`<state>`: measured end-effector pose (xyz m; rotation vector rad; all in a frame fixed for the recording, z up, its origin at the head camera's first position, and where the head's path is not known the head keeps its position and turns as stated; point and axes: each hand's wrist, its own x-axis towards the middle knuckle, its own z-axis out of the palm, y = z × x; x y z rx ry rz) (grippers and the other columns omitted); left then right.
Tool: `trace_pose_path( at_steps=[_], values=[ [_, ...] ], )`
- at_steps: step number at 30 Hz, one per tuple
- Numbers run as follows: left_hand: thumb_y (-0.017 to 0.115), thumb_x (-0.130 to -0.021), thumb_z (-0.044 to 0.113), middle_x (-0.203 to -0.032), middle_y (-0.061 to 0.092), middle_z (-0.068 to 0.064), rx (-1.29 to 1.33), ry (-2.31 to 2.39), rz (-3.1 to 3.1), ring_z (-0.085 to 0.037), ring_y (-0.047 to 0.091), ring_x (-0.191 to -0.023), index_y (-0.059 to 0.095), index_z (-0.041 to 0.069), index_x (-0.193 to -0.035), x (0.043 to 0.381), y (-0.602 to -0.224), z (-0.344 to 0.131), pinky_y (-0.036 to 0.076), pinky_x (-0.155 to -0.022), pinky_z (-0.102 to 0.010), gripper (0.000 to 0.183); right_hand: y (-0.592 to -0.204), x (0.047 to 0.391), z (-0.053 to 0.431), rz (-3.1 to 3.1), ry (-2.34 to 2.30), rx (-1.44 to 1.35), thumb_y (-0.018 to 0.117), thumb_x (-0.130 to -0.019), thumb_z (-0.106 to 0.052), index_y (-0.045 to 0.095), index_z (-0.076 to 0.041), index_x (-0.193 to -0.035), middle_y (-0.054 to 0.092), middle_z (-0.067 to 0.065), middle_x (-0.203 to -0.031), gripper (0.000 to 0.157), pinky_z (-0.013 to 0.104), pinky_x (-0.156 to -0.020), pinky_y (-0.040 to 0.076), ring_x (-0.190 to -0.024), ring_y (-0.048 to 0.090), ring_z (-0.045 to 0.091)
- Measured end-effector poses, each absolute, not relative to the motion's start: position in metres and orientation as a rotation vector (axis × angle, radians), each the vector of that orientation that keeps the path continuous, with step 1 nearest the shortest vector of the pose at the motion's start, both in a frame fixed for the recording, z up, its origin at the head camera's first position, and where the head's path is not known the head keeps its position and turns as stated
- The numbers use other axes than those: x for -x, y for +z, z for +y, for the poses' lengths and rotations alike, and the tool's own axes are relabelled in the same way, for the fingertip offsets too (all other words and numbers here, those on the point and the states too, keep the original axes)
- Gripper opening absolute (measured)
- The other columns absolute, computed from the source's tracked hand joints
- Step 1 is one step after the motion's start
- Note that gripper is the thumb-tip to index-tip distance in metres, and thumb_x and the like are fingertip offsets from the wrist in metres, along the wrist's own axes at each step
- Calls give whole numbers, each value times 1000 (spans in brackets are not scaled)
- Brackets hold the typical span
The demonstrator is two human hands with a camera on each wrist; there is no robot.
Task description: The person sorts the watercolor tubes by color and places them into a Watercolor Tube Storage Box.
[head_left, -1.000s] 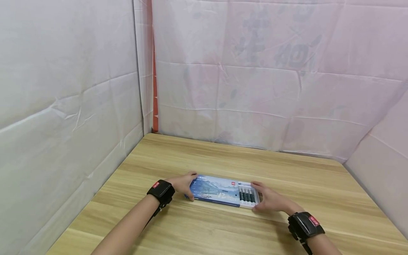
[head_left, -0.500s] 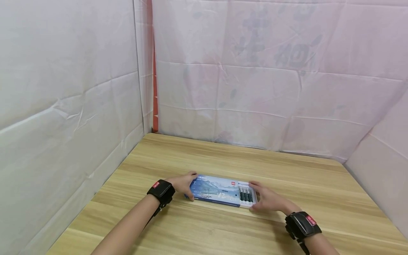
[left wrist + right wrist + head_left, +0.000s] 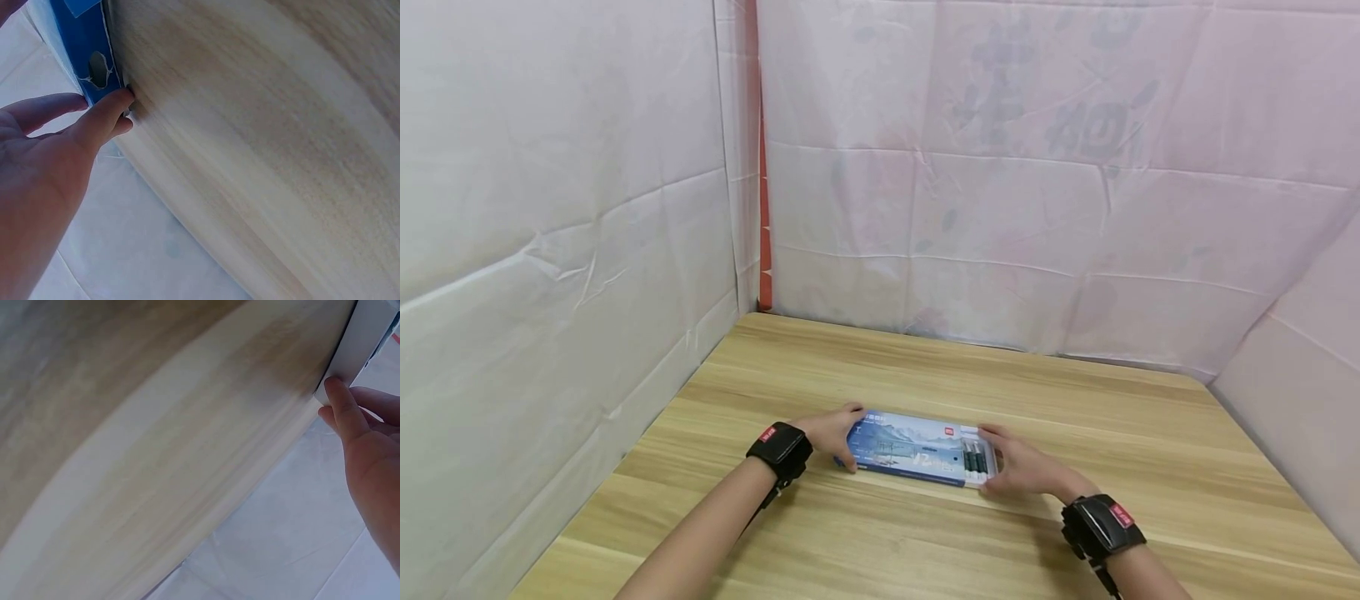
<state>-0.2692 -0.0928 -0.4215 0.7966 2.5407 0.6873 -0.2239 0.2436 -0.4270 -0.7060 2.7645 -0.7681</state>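
A flat blue cardboard box sleeve [image 3: 898,442] with a printed mountain-and-lake picture lies on the wooden table. From its right end sticks out a white inner tray [image 3: 991,463] holding several small tubes [image 3: 974,458] with dark green bands; the rest of the tray is hidden inside. My left hand [image 3: 830,435] grips the sleeve's left end, thumb and fingers at opposite corners. In the left wrist view that blue end [image 3: 74,37] shows a torn hole. My right hand [image 3: 1030,467] holds the tray's outer end, its fingertips on the white end wall [image 3: 353,353] in the right wrist view.
The light wooden table [image 3: 880,542] reaches back to pale printed cloth [image 3: 925,208] hung behind it. More cloth [image 3: 587,250] walls the left and right sides. Each wrist wears a black strapped camera, such as the left camera [image 3: 780,452].
My right hand has moved left, and the white tray has slid further into the sleeve, so less of the tubes shows. My left hand and the sleeve have stayed in place.
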Motion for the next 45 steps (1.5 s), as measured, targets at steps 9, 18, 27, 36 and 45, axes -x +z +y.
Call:
trace_pose_path(
  at_steps=[9,18,27,36,45],
  values=[
    [83,-64,14,-145,20,-18,-787,694,2537,-28,31,-126,25,-5,-141,271,-423,-95,29,-102,-38,98,-427,225,237,2753,-783,694,82,-64,-27,36,8,-136,30,23,-140,92,47,-92,37,-115,40,32],
    [83,-66,15,-146,19,-19,-782,691,2528,-30,28,-129,25,-4,-142,266,-419,-95,29,-103,-39,97,-425,222,240,2715,-844,719,82,-67,-29,32,10,-136,26,27,-141,94,53,-95,33,-123,32,39],
    [83,-66,17,-146,19,-17,-807,677,2539,-28,29,-128,25,-4,-142,269,-422,-93,29,-103,-38,98,-427,218,255,2688,-855,796,81,-68,-22,29,14,-136,23,30,-141,93,56,-96,29,-126,25,43],
    [83,-65,17,-146,19,-18,-831,685,2528,-29,29,-128,25,-5,-142,273,-427,-93,29,-103,-38,98,-428,220,258,2708,-826,812,81,-67,-23,33,11,-136,27,28,-140,90,56,-95,30,-125,29,42],
    [83,-67,19,-146,19,-15,-815,651,2538,-28,27,-129,26,-3,-142,275,-427,-94,29,-103,-38,97,-427,225,257,2703,-821,831,82,-66,-23,34,12,-135,28,29,-139,91,55,-95,31,-124,30,44]
  ],
)
